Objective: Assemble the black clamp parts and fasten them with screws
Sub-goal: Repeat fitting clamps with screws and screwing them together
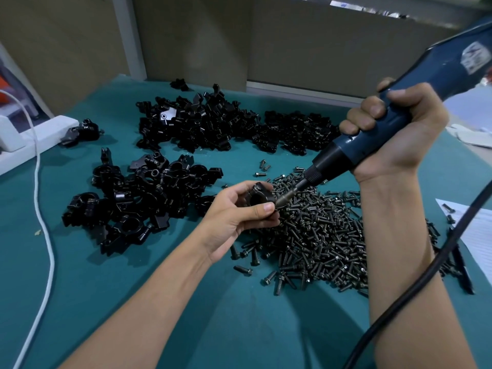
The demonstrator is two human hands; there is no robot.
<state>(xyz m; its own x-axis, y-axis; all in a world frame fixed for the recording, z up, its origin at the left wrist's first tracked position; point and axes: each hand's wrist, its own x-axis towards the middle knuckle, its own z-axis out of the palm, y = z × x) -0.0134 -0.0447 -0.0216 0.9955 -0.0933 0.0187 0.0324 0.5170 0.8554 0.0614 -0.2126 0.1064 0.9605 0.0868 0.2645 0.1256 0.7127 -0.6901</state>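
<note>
My left hand (237, 217) grips a black clamp (259, 196) above the green table, thumb across its front. My right hand (391, 129) holds a blue electric screwdriver (378, 134) tilted down to the left; its bit (286, 197) touches the clamp's right side, where a screw seems to sit. A big heap of dark screws (319, 235) lies under and right of the clamp. Piles of black clamp parts lie at the left (138, 198) and at the back (213, 123).
The screwdriver's black cable (415, 283) runs across my right forearm. A white cable (42, 222) trails down the left side from a white power strip (32, 137). A sheet of paper (476, 227) lies at the right edge. A grey partition (239, 35) stands behind the green table (133, 275).
</note>
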